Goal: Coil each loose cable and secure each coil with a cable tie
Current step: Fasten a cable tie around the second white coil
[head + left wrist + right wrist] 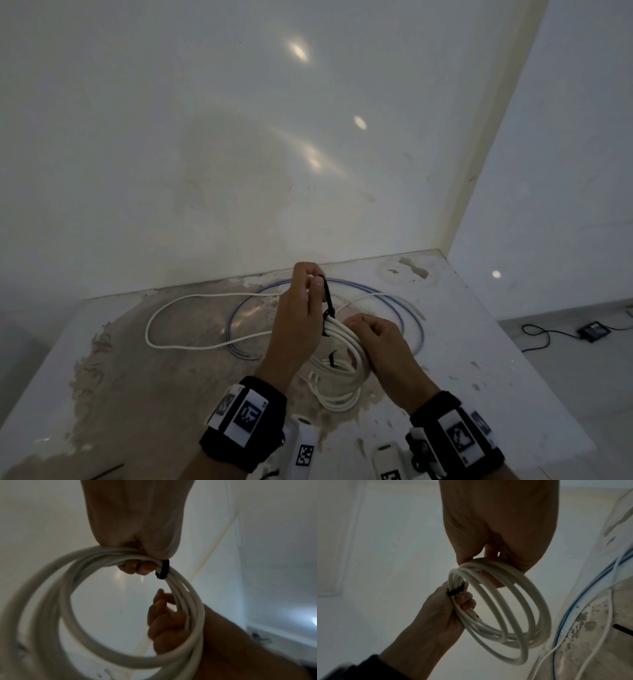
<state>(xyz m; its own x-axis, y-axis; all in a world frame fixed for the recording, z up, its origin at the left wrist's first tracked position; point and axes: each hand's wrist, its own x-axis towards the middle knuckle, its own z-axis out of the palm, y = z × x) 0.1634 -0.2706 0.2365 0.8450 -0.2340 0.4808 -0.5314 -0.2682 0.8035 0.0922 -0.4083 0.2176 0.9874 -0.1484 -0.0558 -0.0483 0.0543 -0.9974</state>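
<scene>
A white cable coil [337,377] hangs between both hands above the worn table [137,394]. A black cable tie [327,320] is looped round its strands, and the tail points up. My left hand [301,308] pinches that tail near its top [323,279]. In the left wrist view its lower fingers [137,568] curl round the coil [106,654] beside the tie [163,569]. My right hand [376,339] grips the coil just right of the tie. In the right wrist view the right hand [496,534] holds the coil's top [505,601] while the left hand [447,608] clasps the tied spot [455,591].
A loose white cable [164,308] and a blue-striped clear cable [239,308] lie in loops on the table behind the hands. A black strip [623,628] lies on the table under the coil. A wall stands close behind. A black device [594,330] with its cord lies on the floor at right.
</scene>
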